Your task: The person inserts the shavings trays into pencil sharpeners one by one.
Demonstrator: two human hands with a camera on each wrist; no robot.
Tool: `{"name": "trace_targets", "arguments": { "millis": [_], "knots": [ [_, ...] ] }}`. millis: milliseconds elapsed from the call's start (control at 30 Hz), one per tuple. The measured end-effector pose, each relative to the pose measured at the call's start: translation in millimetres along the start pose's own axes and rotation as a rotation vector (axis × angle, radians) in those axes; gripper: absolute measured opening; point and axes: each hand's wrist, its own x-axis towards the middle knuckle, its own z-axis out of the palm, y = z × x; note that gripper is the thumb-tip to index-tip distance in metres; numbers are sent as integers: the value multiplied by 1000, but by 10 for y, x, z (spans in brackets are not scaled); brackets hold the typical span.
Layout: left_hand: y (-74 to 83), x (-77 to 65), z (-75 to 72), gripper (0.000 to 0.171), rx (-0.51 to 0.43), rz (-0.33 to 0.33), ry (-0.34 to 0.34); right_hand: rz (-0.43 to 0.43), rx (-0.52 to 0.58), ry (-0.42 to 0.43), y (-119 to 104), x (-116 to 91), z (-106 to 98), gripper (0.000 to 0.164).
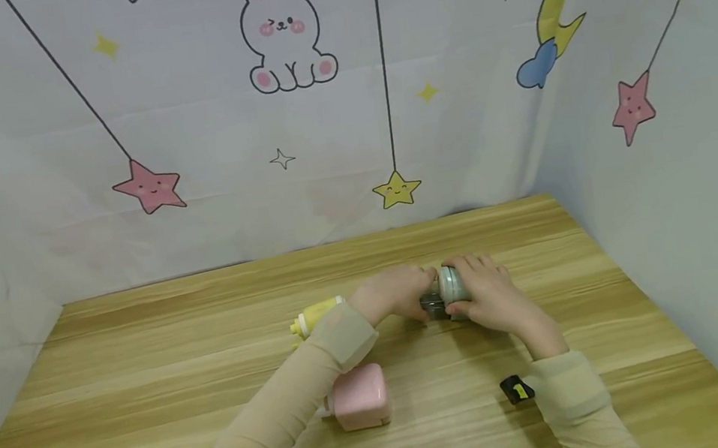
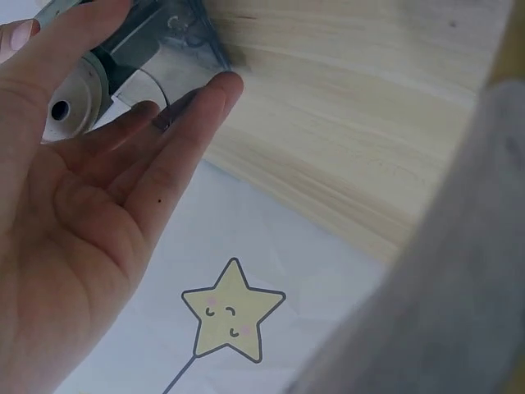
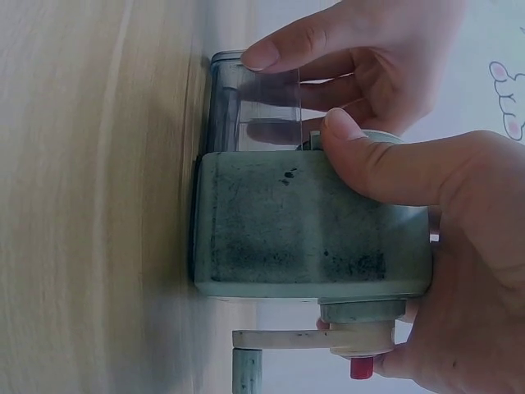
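A grey-green pencil sharpener with a hand crank sits at the far side of the table, dark smudges on its body. Its clear drawer sticks out on the side towards my left hand. The fingers and thumb of my left hand pinch this drawer from both sides. My right hand grips the sharpener's body, thumb across the top and the other fingers mostly hidden behind it. In the left wrist view, the round plate with the pencil hole shows beside my left fingers.
Near my left forearm stands a pink box-shaped thing with a pale part on its left. A yellow object with white bands lies partly behind my left wrist. Beside my right cuff is a small black item with a yellow mark.
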Motion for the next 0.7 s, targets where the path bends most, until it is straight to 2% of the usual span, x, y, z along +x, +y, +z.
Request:
{"name": "trace_targets", "arguments": {
  "millis": [467, 700],
  "knots": [
    [-16, 9, 0, 51, -51, -21, 28, 3, -5, 2, -5, 13, 5, 64],
    [-17, 46, 34, 55, -120, -10, 52, -11, -5, 8, -35, 28, 25, 63]
  ]
}}
